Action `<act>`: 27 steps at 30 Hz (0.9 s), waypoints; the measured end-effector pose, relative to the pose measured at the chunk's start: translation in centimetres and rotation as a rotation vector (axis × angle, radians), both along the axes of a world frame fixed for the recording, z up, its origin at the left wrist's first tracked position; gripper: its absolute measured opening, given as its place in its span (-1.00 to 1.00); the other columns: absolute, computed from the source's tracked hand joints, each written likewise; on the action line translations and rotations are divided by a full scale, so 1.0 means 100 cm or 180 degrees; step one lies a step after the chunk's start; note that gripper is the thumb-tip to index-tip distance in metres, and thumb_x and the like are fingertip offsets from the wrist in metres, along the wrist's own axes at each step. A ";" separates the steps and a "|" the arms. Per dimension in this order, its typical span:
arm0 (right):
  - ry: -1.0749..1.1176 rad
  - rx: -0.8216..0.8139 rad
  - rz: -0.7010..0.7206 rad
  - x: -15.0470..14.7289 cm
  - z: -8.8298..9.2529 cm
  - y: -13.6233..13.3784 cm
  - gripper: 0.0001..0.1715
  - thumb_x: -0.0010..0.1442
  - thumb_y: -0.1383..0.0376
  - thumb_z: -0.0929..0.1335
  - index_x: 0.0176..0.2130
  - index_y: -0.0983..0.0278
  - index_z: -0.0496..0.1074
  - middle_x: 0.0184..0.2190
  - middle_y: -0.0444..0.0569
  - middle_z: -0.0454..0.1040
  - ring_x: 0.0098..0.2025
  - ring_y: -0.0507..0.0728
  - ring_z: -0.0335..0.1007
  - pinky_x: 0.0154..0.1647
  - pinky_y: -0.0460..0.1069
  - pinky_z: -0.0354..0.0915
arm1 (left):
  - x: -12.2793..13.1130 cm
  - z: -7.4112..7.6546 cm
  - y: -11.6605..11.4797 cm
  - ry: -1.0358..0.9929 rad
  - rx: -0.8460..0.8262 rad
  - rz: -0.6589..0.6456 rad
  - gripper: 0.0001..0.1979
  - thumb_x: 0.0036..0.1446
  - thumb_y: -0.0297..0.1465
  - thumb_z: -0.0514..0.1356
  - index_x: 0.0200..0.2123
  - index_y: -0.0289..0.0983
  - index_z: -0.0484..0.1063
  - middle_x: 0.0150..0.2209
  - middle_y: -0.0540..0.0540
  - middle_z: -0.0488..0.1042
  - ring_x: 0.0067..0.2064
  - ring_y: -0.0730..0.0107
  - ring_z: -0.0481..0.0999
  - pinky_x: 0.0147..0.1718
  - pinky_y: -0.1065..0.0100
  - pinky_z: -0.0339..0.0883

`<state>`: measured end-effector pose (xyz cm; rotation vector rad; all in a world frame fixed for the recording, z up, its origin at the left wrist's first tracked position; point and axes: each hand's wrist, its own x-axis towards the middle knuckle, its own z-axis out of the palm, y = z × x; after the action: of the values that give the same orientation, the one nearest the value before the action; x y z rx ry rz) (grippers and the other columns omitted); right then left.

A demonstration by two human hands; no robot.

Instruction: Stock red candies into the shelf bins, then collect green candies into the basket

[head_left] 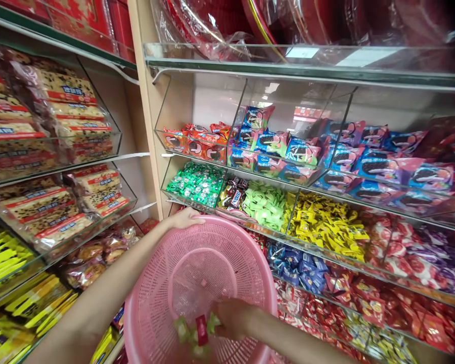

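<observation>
A round pink plastic basket with a perforated wall is tilted open towards me in front of the shelves. My left hand is closed over its far rim at the upper left. Inside the basket, my right hand is low and curled, with small wrapped candies at its fingertips. Green-wrapped candies and a red-wrapped candy are beside the fingers, blurred by motion. A small pale pink piece rests on the basket's bottom. The fingertips are partly hidden.
Glass-fronted bins ahead hold green candies, light green candies, yellow candies and blue-wrapped cookies. Packaged pastries fill the left shelves. A glass shelf edge runs overhead. Red-wrapped sweets lie lower right.
</observation>
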<state>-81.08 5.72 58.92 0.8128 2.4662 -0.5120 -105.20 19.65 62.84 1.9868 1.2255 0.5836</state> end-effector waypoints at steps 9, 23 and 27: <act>0.0967 -0.0240 -0.1125 -0.007 -0.031 -0.004 -0.64 0.07 0.27 0.29 -0.10 0.31 0.36 -0.15 0.12 0.45 -0.12 0.21 0.39 -0.22 -0.01 0.26 | -0.007 -0.003 -0.008 0.0028 0.0153 0.0087 -0.54 0.00 0.01 0.09 -0.56 -0.31 0.29 -0.63 0.09 0.19 -0.58 0.59 0.12 -0.62 0.49 -0.07; 0.0713 0.0208 -0.1035 -0.045 -0.033 -0.034 -0.33 -0.09 0.07 0.42 -0.07 0.45 0.38 -0.13 0.28 0.44 -0.09 0.41 0.34 -0.10 0.22 0.25 | 0.004 -0.004 -0.010 -0.0007 0.0126 0.0093 -0.51 -0.01 0.04 0.06 -0.62 -0.29 0.19 -0.64 0.12 0.06 -0.59 0.61 0.04 -0.62 0.49 -0.14; 0.0687 0.0617 -0.0870 -0.056 -0.065 -0.036 -0.50 -0.09 0.28 0.40 -0.12 0.45 0.41 -0.24 0.26 0.48 -0.18 0.38 0.39 -0.19 0.21 0.29 | 0.006 -0.008 -0.008 0.0057 0.0163 0.0059 -0.51 0.00 0.04 0.06 -0.63 -0.28 0.16 -0.64 0.13 0.03 -0.58 0.61 0.02 -0.62 0.49 -0.15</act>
<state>-86.72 2.10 52.46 1.2434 2.6461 -0.4821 -104.56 18.82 62.08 2.0291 1.2527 0.6133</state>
